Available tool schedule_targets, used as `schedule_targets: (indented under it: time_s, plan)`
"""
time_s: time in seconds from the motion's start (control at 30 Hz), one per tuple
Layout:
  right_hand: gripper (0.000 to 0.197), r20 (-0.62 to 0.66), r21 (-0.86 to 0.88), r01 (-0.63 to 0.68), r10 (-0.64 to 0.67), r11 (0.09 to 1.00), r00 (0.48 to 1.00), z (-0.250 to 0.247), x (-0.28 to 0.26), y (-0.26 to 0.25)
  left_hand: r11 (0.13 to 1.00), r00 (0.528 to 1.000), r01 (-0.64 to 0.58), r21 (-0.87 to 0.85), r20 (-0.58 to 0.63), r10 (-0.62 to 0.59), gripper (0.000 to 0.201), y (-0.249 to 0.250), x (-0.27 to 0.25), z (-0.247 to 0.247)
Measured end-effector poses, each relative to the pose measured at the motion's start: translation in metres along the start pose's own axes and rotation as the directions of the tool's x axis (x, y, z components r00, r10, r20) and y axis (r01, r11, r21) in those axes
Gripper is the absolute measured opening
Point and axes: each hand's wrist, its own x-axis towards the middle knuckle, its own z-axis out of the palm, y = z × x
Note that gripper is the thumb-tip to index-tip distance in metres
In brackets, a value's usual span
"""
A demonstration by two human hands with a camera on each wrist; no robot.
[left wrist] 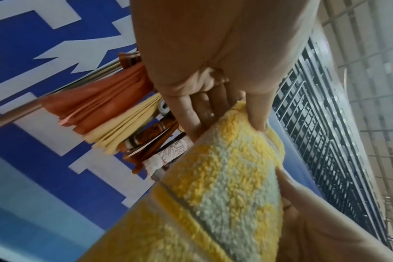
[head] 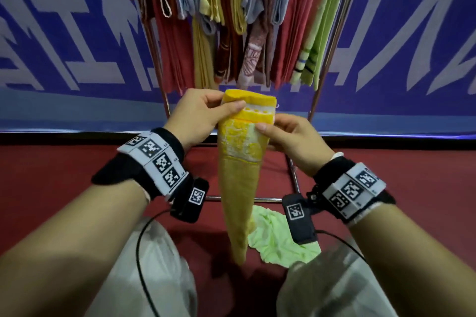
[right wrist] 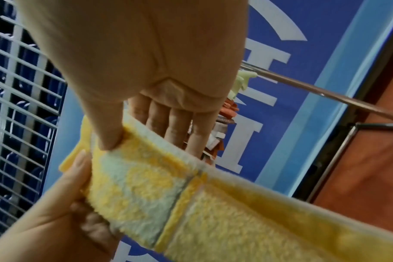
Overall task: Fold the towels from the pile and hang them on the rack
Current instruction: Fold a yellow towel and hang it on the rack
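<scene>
A yellow towel (head: 238, 175), folded into a long narrow strip, is held upright in the air in front of the rack (head: 327, 59). Its top end is clamped by both hands. The left hand (head: 201, 116) is closed round the upper left edge, with the thumb pressed on the front of the orange-yellow band and the fingers tucked behind. The right hand (head: 293, 136) is pinched on the right edge just below that band, thumb in front and fingers behind, as is seen in the right wrist view. The two hands are close together, with only the width of the strip between them. The rest of the towel is left hanging down between the forearms. Its lower end is seen above the red floor (head: 64, 175), just beside a crumpled green towel (head: 280, 237) lying there. Many folded towels (head: 231, 8) in red, yellow, blue and green are draped close together over the rack. A blue and white banner (head: 64, 33) is seen behind it.
</scene>
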Motion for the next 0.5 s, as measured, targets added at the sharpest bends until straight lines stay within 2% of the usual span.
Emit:
schedule_targets:
  time_s: [0.07, 0.17, 0.27, 0.4, 0.5]
  plan:
    - [0.028, -0.043, -0.002, -0.013, 0.013, 1.0, 0.999, 0.001, 0.002, 0.008, 0.999, 1.0, 0.025, -0.038, 0.015, -0.025, 0.01, -0.01, 0.0, 0.002]
    - [0.03, -0.051, 0.03, -0.034, 0.035, 0.999, 0.998, -0.001, 0.007, 0.02, 0.988, 0.991, 0.114, -0.108, 0.084, -0.105, 0.022, -0.033, -0.004, 0.003]
    - [0.027, -0.062, 0.115, -0.034, 0.041, 0.993, 0.997, -0.003, 0.014, 0.031, 0.971, 0.955, 0.233, -0.049, 0.203, -0.219, 0.033, -0.064, -0.009, 0.009]
    - [0.022, -0.069, 0.201, -0.07, 0.086, 0.977, 0.994, -0.005, 0.022, 0.054, 0.971, 0.949, 0.235, -0.042, 0.225, -0.22, 0.016, -0.089, -0.009, 0.024]
    - [0.027, 0.056, 0.181, -0.158, 0.15, 0.971, 0.987, -0.008, 0.019, 0.08, 0.981, 0.963, 0.186, -0.049, 0.208, -0.172, 0.022, -0.1, -0.002, 0.028]
